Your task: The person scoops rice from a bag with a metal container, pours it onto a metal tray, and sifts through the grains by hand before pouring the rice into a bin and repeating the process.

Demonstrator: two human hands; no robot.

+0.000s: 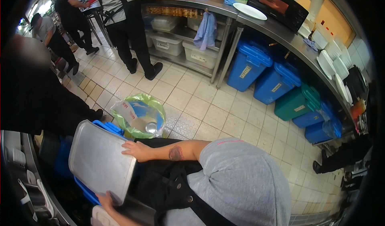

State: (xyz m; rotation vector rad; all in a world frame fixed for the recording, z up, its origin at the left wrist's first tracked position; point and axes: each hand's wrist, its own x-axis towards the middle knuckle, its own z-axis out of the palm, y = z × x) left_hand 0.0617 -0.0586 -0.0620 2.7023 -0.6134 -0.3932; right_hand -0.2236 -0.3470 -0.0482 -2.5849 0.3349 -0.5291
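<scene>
A large pale grey rectangular lid (102,160), possibly a shallow tray, is tilted in front of my body, between both hands. My right hand (137,150), at the end of a tattooed forearm, grips its near edge with the fingers over the top face. At the lower corner, my left hand (106,202) holds the rim, its thumb showing on the surface. Parts of a blue bin (108,126) stick out behind and below the lid. Whatever lies underneath is hidden.
A bucket lined with a green bag (164,121) stands on the tiled floor (200,93), holding a can and waste. Blue bins (246,67) and a green bin (296,101) line the counter (280,33). A person (36,89) stands close on the left; others work farther back.
</scene>
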